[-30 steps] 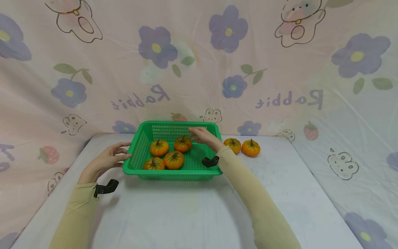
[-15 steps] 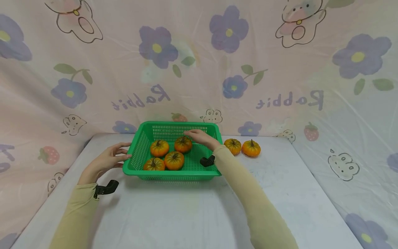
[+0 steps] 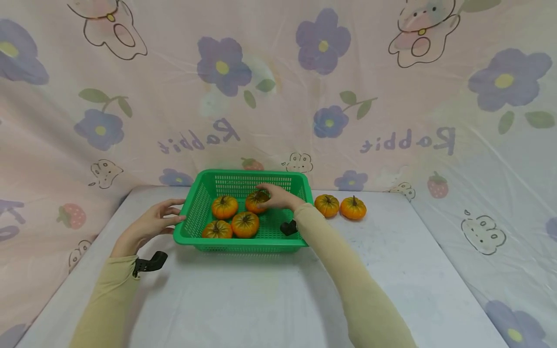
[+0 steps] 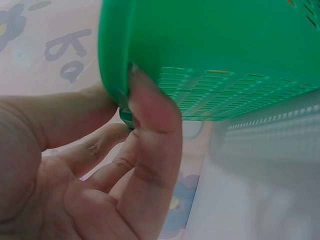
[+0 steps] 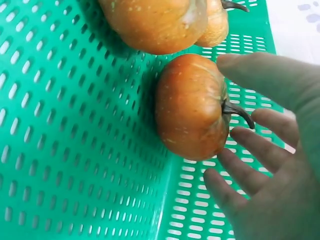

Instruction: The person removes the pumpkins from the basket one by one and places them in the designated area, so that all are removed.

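Observation:
A green perforated plastic basket [image 3: 243,242] sits on the white table with several small orange pumpkins inside. My left hand [image 3: 150,224] pinches the rim on its left side; in the left wrist view, fingers [image 4: 157,145] lie on both sides of that rim. Inside the basket, my right hand [image 3: 280,197] is spread over the back-right pumpkin [image 3: 254,203]. In the right wrist view, the thumb [image 5: 260,72] and the fingertips stand around this pumpkin's dark stem, close to its skin and not curled round it. The basket's floor bears its weight.
Three other pumpkins lie in the basket: one at back left [image 3: 224,208], one at front left [image 3: 217,229], one at front middle [image 3: 245,225]. Two more pumpkins [image 3: 327,205] [image 3: 353,208] rest on the table [image 3: 261,299] right of the basket. A patterned cloth [image 3: 278,96] hangs behind.
My right hand has moved left and down, from above the basket's right part to the back-right pumpkin, its fingers and thumb spreading around it. The left hand keeps its place at the rim.

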Available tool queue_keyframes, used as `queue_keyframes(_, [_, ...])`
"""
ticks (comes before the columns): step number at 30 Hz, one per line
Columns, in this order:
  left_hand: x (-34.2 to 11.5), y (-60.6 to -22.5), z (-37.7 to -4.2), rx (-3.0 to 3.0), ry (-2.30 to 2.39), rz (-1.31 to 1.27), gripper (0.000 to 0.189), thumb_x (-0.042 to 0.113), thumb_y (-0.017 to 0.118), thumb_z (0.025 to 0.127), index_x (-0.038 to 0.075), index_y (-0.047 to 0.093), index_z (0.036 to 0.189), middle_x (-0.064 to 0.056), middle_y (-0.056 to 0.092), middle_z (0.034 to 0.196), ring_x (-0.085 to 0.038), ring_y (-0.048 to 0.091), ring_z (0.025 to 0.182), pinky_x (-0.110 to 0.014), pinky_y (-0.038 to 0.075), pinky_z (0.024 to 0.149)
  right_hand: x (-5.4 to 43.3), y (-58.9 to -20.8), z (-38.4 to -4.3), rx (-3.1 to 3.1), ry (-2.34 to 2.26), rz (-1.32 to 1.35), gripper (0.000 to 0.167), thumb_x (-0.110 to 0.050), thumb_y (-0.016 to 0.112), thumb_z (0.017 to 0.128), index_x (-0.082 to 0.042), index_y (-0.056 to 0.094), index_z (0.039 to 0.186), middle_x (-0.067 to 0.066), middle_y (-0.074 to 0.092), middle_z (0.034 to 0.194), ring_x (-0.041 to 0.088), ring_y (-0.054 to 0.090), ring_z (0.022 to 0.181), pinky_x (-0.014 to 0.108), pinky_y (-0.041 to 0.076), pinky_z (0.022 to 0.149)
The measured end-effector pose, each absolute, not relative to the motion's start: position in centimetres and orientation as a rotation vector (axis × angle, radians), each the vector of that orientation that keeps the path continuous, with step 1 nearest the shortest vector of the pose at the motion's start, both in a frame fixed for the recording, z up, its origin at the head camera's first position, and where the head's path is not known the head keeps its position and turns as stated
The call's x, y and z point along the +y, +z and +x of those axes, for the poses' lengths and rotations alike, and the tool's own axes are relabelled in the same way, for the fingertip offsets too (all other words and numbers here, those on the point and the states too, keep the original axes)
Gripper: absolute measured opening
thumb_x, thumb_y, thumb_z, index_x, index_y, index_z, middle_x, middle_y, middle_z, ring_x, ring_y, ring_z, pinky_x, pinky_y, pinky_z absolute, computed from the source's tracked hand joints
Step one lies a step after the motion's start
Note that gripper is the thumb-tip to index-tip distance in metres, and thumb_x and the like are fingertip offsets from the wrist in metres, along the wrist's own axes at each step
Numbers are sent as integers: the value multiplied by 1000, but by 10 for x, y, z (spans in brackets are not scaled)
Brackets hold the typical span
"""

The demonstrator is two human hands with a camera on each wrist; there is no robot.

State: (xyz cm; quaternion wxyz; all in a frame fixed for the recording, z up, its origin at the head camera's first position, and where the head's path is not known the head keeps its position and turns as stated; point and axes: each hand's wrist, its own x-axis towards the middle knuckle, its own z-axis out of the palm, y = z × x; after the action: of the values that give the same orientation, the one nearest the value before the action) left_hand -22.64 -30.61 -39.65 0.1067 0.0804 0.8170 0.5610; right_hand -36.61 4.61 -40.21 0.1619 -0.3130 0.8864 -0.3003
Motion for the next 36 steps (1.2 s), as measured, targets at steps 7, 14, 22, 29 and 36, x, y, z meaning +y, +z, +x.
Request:
queue_keyframes(7, [-305, -395, -226, 2391, 1666, 252, 69, 14, 60, 96, -2, 20, 150, -29, 47, 122, -21, 64, 89, -36, 56, 74, 44, -406, -367, 2523, -832, -881, 71, -21, 71, 87, -12, 35, 148, 7, 34, 150, 24, 32, 136, 41, 30, 109])
queue_keyframes(14, [-306, -397, -226, 2379, 1675, 255, 70, 14, 60, 96, -3, 18, 150, -30, 46, 123, -20, 64, 89, -35, 56, 73, 42, -406, -366, 2529, -784, -908, 72, -19, 72, 87, -9, 36, 147, 9, 35, 149, 26, 32, 136, 41, 30, 109])
queue_keyframes(22, [-305, -396, -225, 2377, 1677, 259, 70, 15, 60, 96, -3, 19, 150, -30, 45, 124, -20, 64, 89, -35, 56, 74, 42, -407, -367, 2548, -714, -924, 65, -16, 76, 83, -11, 47, 141, 14, 36, 139, 26, 38, 124, 40, 36, 104])
queue_keyframes(29, [-306, -397, -226, 2383, 1675, 262, 70, 15, 60, 96, -2, 19, 150, -29, 46, 123, -19, 64, 89, -35, 56, 73, 43, -408, -368, 2543, -674, -874, 66, -16, 79, 80, -16, 50, 139, 16, 33, 138, 27, 36, 124, 44, 36, 103])
queue_keyframes(36, [-307, -398, -226, 2364, 1693, 271, 69, 14, 60, 97, -3, 18, 150, -29, 47, 121, -19, 64, 88, -35, 56, 74, 43, -408, -368, 2527, -654, -847, 66, -16, 81, 78, -18, 50, 137, 15, 34, 136, 26, 39, 118, 42, 40, 99])
